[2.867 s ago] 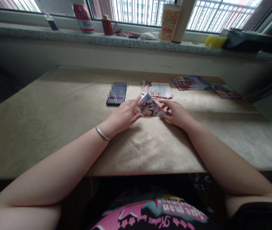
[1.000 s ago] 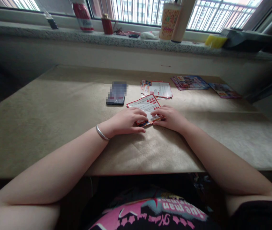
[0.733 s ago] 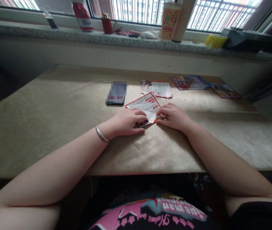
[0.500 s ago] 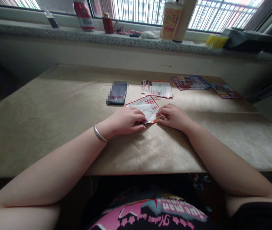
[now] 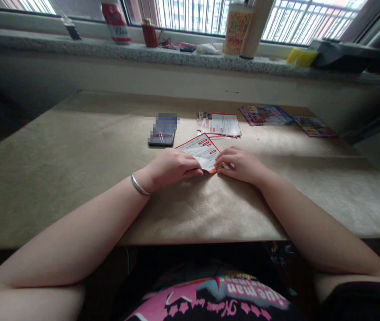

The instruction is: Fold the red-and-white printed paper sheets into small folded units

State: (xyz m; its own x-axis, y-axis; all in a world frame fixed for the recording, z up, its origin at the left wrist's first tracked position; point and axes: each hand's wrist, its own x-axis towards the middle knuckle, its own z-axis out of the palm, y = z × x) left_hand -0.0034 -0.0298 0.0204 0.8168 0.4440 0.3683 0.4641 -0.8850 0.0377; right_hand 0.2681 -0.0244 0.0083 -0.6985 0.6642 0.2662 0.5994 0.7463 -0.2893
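Near the centre of the frame, left hand [image 5: 175, 166] and right hand [image 5: 240, 164] pinch a creased leaflet [image 5: 200, 148] along its near side, fingers narrow; I'd align its edges before pressing any fold.

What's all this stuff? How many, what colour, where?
Table: 1, beige, centre
Printed sheet: 1, white, red-bordered, on the table
White leaflets: 1 pile, red-edged, beyond the sheet
Smartphone: 1, black, left of white leaflets
Picture leaflets: 2 piles, multicoloured, far right
Window: 1, pale-framed, back
Sill: 1, speckled grey, below window
Can or bottle: 1, red-white, sill's left
Small container: 1, red, right of it
Patterned cup: 1, orange-cream, mid-sill
Cylinder: 1, beige, beside cup
Block: 1, yellow, sill's right
Bulky item: 1, grey-black, beside block
Small bits: several, mixed, along sill
Shirt: 1, black and pink, bottom
Bracelet: 1, silver, left wrist
Left hand and right hand: 2, bare, holding sheet
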